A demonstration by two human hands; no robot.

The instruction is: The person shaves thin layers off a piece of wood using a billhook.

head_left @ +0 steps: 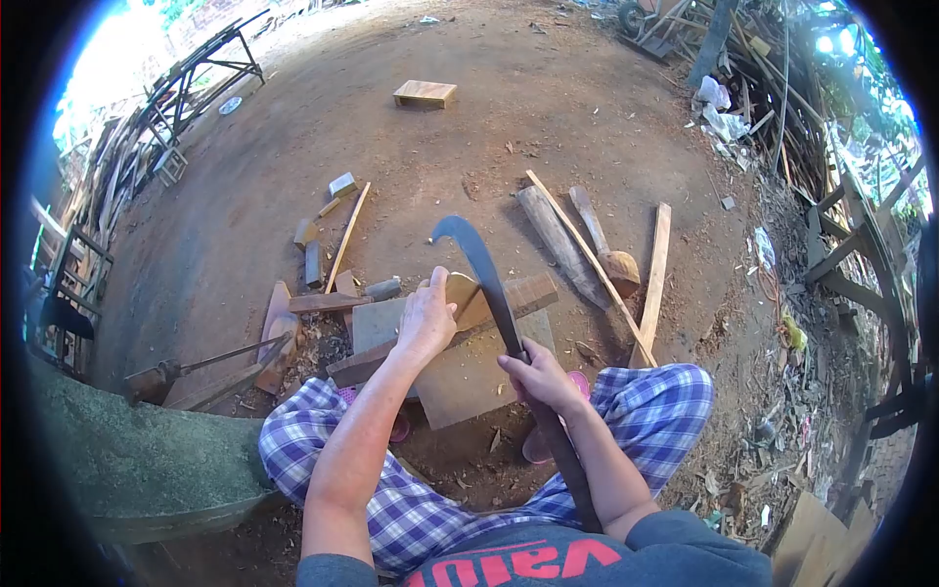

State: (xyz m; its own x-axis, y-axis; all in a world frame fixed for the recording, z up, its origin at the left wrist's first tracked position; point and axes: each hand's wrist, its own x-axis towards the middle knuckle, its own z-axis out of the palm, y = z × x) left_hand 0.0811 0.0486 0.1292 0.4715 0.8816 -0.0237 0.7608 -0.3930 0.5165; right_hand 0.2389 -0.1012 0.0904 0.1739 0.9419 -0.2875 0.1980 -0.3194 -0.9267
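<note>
In my right hand (540, 376) is a billhook (483, 268), its dark blade pointing up and away with the hooked tip curling left. Its long handle runs back under my right forearm toward my lap. My left hand (427, 319) grips a small pale piece of wood (461, 288), whose end is right beside the blade. Below both hands a thick wooden beam (528, 295) lies slanted across a flat board (469, 383). Sawdust and small chips are scattered on the board.
To the left lie a saw (225, 360), wood offcuts (313, 264) and a green-grey stone slab (156, 460). A wooden mallet (618, 266), a log (559, 240) and long strips (655, 279) lie to the right. Farther ahead, a low wooden stool (425, 93) stands on the dirt.
</note>
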